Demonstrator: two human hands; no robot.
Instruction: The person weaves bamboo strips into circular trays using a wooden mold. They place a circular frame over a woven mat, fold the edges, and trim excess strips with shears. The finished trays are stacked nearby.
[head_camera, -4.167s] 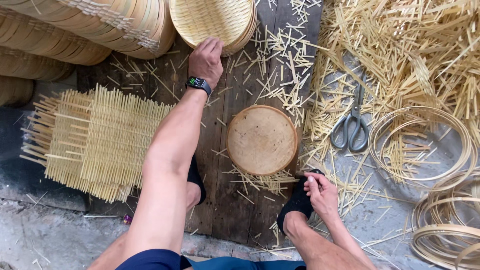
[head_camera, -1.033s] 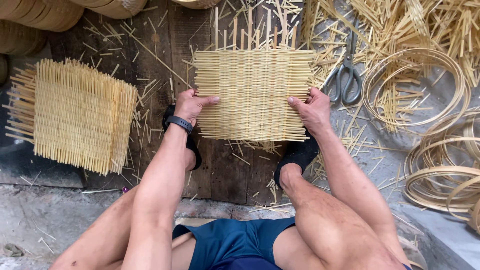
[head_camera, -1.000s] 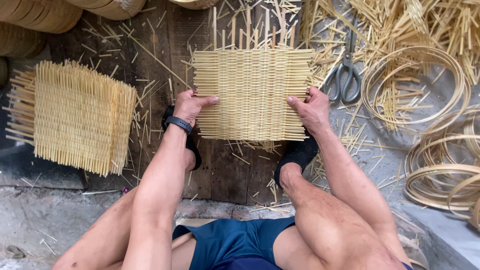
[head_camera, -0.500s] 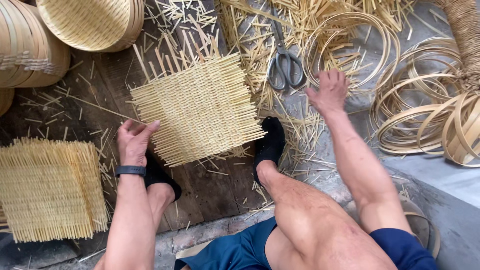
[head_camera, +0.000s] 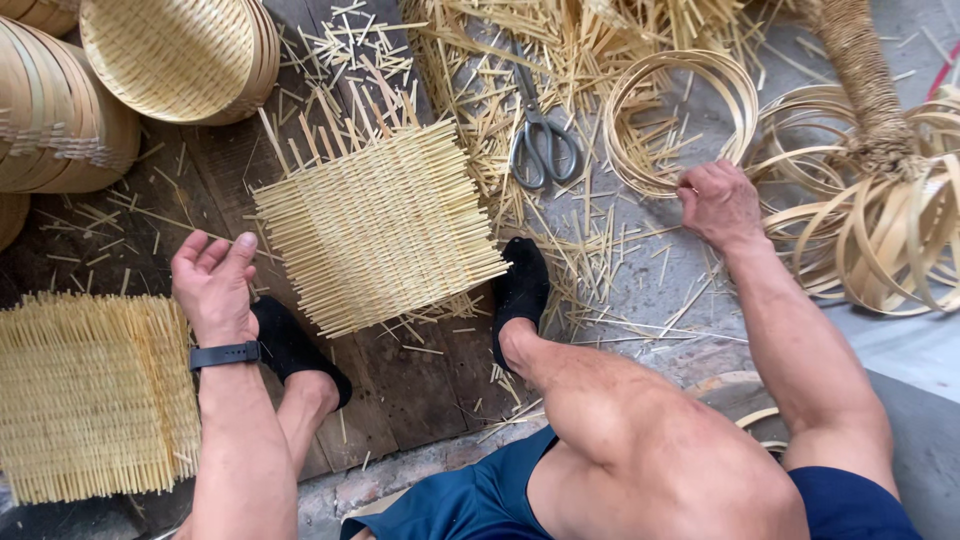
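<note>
I see the square mat of woven pale bamboo strips (head_camera: 378, 225) lying flat on the dark wooden boards (head_camera: 400, 380), turned at a slant, with loose strip ends sticking out along its upper edge. It rests between my two black-socked feet: the left foot (head_camera: 292, 345) sits just beside its lower left corner, the right foot (head_camera: 522, 290) just beside its lower right corner.

My left hand (head_camera: 213, 285), with a black band at the wrist, hovers palm-open just left of the mat, fingers (head_camera: 200, 250) spread and released, holding nothing; they stand near the mat's left edge, apart from it.

My right hand (head_camera: 718, 203) is well apart from the mat, out to the right. Its fingers curl at the lower rim of a round hoop of thin bamboo strip (head_camera: 680, 115); I cannot tell whether they are clamped on it.

Grey metal scissors (head_camera: 543, 145) lie between the mat and the hoop, on scattered bamboo offcuts. A stack of woven mats (head_camera: 90, 395) lies left of my left arm.
</note>
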